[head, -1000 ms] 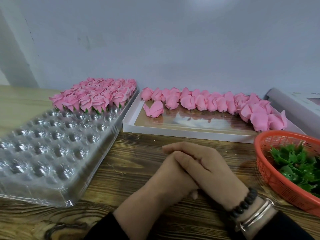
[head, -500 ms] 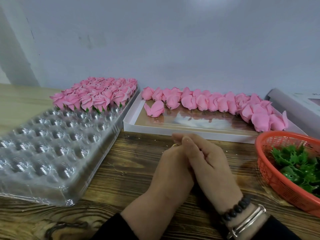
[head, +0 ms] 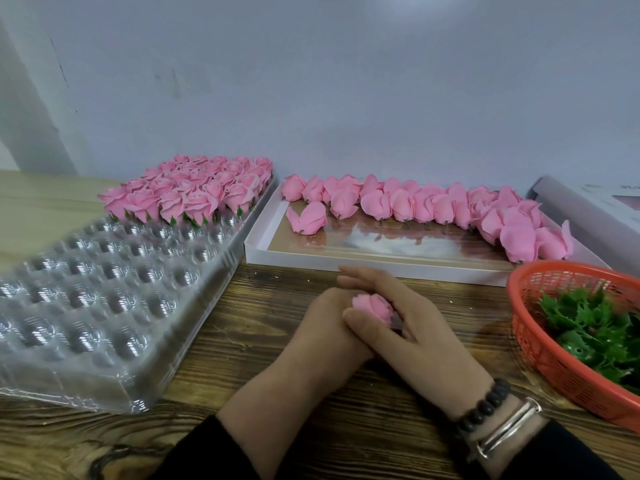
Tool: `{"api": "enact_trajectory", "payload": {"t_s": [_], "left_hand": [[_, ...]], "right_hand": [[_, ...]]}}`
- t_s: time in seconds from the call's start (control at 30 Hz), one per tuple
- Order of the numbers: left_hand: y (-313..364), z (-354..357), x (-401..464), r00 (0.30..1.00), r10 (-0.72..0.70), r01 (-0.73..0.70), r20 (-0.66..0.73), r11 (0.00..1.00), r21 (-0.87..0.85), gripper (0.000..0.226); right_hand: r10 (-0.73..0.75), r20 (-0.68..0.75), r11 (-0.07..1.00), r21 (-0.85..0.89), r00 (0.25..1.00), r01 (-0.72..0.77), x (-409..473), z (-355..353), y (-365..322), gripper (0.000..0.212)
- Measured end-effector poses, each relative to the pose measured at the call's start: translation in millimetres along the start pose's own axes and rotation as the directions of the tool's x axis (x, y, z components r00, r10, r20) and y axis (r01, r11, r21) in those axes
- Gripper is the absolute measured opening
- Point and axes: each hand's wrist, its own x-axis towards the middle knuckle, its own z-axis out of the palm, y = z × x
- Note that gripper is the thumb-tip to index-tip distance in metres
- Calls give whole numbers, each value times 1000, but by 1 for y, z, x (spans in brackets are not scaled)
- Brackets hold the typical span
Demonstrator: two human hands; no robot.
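Left hand (head: 318, 330) and right hand (head: 422, 327) together on bench (head: 259, 341), right thumb pinching pink rose head (head: 372, 304) between them. Left grip hidden, cannot tell. Probably seating its base: orange basket (head: 530, 341) of green bits just right, clear tray (head: 104, 306) left.

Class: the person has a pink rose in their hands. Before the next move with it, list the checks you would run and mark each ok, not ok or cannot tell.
1. Pink rose gripped between left hand and right hand: ok.
2. Petals look whole, not crushed: ok for the visible top.
3. Green base fitted under the rose: cannot tell, the hands hide it.
4. Clear tray has free cavities on the near side: ok.
5. Orange basket holds green calyxes: ok.
6. Loose roses wait in the white box: ok.
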Motion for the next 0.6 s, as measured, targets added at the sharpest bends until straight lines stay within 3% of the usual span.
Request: {"api": "enact_trajectory", "payload": {"t_s": [0.1, 0.17, 0.3, 0.6], "left_hand": [[-7, -11, 2, 989, 4, -5, -145, 1000, -5, 24], [-10, -15, 2, 982, -15, 15, -190, 1000, -5, 34], [-13, -20, 1, 991, 21, -15, -134, 999, 42, 24], [-19, -17, 3, 995, 45, -36, -90, 994, 99, 23]], "right_hand": [[-73, -110, 996, 49, 991, 79, 0, -1, 1, 43], [-162, -139, 987, -12, 977, 161, 0, -2, 1, 39], [-260, -70, 959, -132, 963, 250, 0, -2, -3, 29], [-228, 8, 961, -156, 974, 226, 1, -3, -1, 23]]}}
